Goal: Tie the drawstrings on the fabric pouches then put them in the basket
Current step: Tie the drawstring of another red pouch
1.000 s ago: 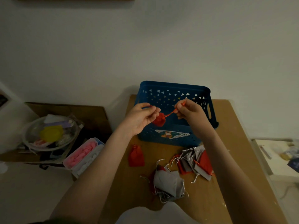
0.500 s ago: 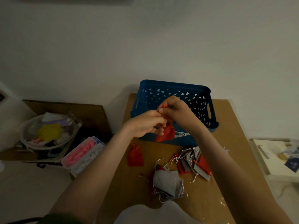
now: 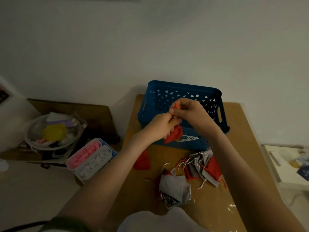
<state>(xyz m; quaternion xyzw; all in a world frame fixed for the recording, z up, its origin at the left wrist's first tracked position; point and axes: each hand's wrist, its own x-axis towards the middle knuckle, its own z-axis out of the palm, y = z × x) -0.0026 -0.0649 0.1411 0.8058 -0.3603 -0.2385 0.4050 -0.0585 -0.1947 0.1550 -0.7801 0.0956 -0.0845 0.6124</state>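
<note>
The brown worktop (image 3: 242, 148) carried the blue basket (image 3: 167, 91) at its far edge. Nearer the person lay a grey-topped heap of pouches (image 3: 173, 186) and a fanned stack of pouches (image 3: 205, 166), their strings loose, with a lone red pouch (image 3: 142, 161) further left. A second earlier the hands had been apart, stretching an orange string taut. Now the left hand (image 3: 160, 126) and right hand (image 3: 189, 111) had closed together before the basket's near wall. The left grip was curled round the neck of the held red pouch (image 3: 173, 134), which hung below it, clear of the worktop. The right grip pinched the drawstring (image 3: 176, 106) end just above. The cinching looked finished and the knot under way, so this pouch was probably nearly ready for the basket.
</note>
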